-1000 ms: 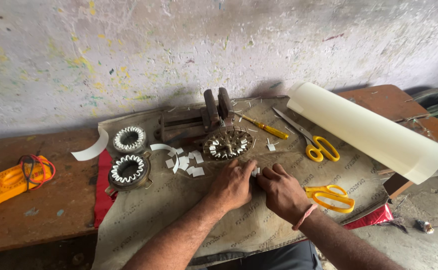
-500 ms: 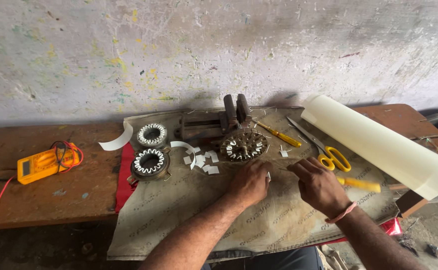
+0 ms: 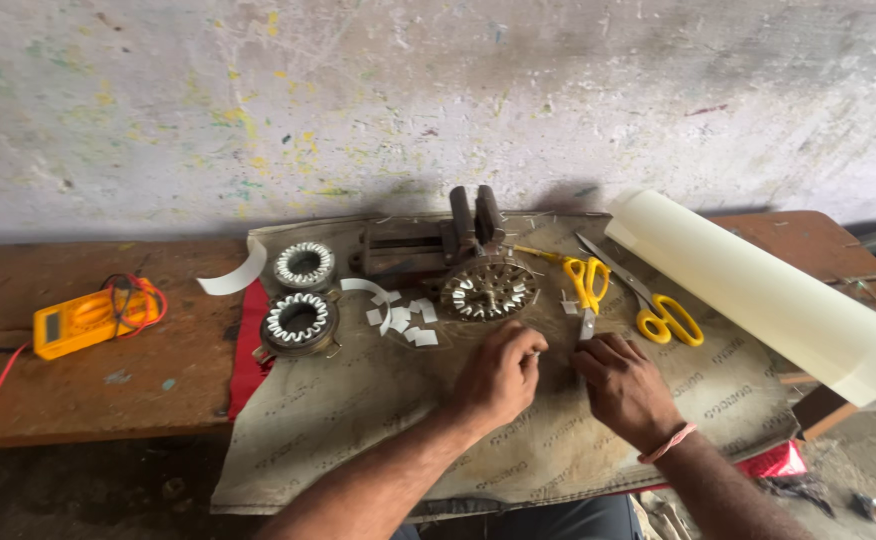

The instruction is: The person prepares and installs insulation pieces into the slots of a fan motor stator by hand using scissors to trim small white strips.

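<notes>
At nine o'clock on the wooden worktop (image 3: 108, 390) a yellow multimeter (image 3: 83, 322) is seen with its leads coiled on top; two wound stators (image 3: 300, 320) are set further in, and cut white paper slips (image 3: 406, 322) are scattered at eleven o'clock of the hands. The left hand (image 3: 498, 378) is curled on the printed cloth (image 3: 358, 420), its grip closed, apparently on a small white slip that can barely be made out. The right hand (image 3: 626, 385) is closed around a small blade (image 3: 587, 324), of which only the tip is seen. The blade could slip toward the left fingers, since the hands are worked close together. At one o'clock yellow scissors (image 3: 588, 280) and a cream paper roll (image 3: 758, 290) are laid; the roll's end is cut off.
</notes>
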